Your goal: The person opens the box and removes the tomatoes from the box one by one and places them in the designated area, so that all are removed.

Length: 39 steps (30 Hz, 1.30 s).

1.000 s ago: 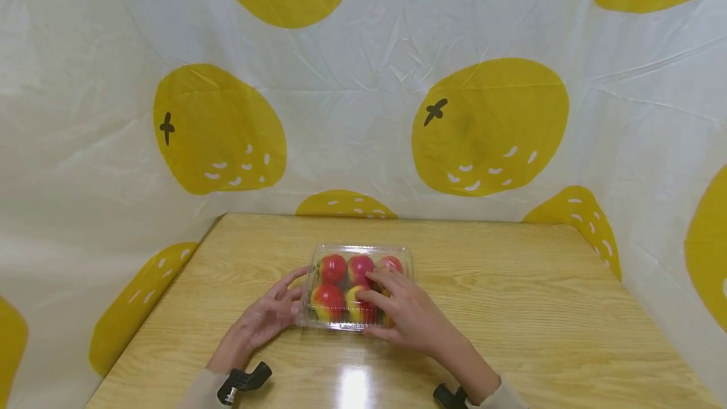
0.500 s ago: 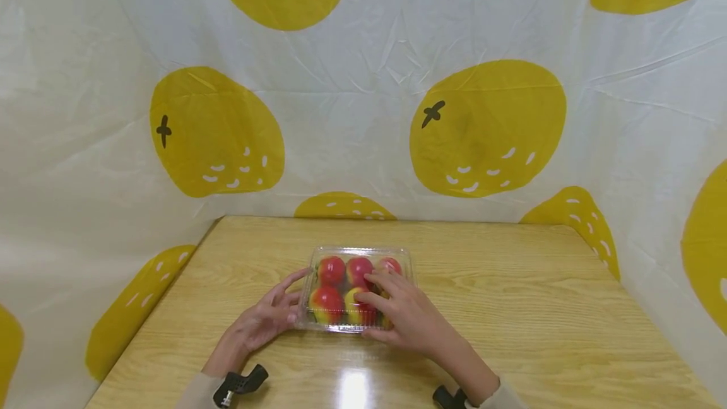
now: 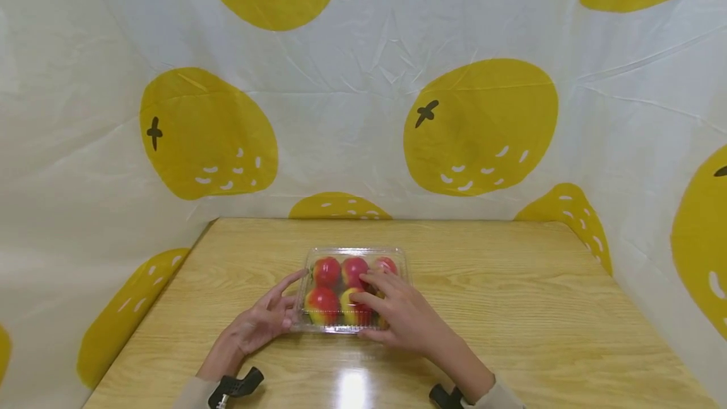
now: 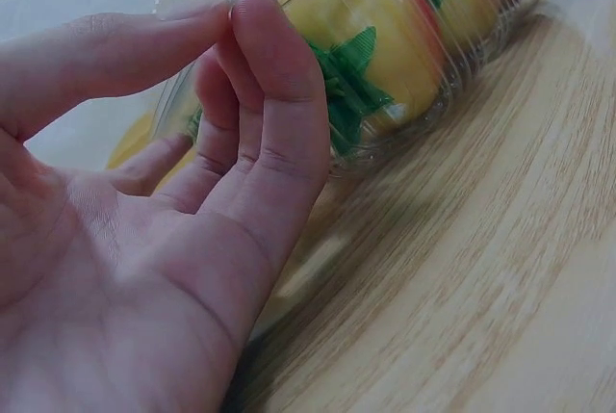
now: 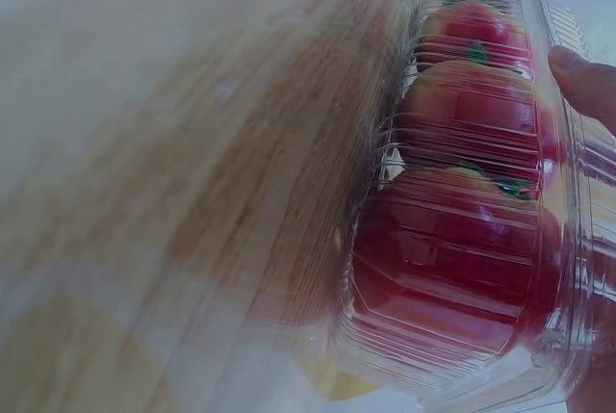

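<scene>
A clear plastic clamshell container (image 3: pixel 335 328), its lid down, sits on the table with several red-and-yellow, apple-like fruits (image 3: pixel 322 302) inside. Green leaves (image 4: pixel 351 86) show on one fruit through the ridged wall. At the container's left side, my left hand (image 3: pixel 264 322) pinches the rim between thumb and fingertips. My right hand (image 3: pixel 400 311) rests over the lid's right part, fingers spread and fairly straight, covering some of the fruit. Its thumb (image 5: pixel 582 86) lies along the front rim in the right wrist view.
The wooden table (image 3: pixel 511 308) extends around the container. Behind and beside it hangs a white curtain (image 3: pixel 341 131) printed with large yellow fruits. Black wrist mounts (image 3: pixel 235 387) sit at both sleeves.
The view has shifted slightly, so everything appears a little further left. Both hands keep nearly the same places on the container, whose lid remains down.
</scene>
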Tool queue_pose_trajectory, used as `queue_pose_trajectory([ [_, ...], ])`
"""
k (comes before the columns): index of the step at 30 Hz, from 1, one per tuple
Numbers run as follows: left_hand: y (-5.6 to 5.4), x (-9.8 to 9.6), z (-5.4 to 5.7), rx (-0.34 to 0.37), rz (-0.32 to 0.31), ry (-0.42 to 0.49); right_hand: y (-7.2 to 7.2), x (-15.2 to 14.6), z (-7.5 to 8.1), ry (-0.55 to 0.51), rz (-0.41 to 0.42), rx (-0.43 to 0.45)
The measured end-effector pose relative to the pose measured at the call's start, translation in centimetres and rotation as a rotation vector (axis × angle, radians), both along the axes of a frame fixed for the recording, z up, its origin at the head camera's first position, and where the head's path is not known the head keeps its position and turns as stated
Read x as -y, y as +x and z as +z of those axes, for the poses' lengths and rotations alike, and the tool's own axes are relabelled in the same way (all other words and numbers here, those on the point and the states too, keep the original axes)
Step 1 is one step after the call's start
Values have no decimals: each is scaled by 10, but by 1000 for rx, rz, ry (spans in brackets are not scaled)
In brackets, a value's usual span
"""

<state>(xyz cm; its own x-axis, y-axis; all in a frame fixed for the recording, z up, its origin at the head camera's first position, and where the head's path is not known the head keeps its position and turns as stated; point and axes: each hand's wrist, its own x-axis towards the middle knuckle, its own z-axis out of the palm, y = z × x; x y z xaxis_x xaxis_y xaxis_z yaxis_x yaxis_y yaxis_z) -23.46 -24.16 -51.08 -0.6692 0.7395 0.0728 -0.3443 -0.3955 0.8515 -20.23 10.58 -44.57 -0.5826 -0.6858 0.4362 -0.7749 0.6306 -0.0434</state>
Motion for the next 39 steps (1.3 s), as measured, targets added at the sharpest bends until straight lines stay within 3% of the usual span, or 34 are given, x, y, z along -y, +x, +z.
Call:
queue_pose_trajectory([
  [8,2,0,3,24,46,-86,-1,1,-2,3,-4,2],
  [16,2,0,5,37,32,-70,-2,2,-4,9,0,-19],
  [23,1,-1,3,17,18,-90,-2,1,-4,-9,16,-49],
  [39,-2,-4,-1,-67,82,-132,-4,1,-7,-22,26,-68],
])
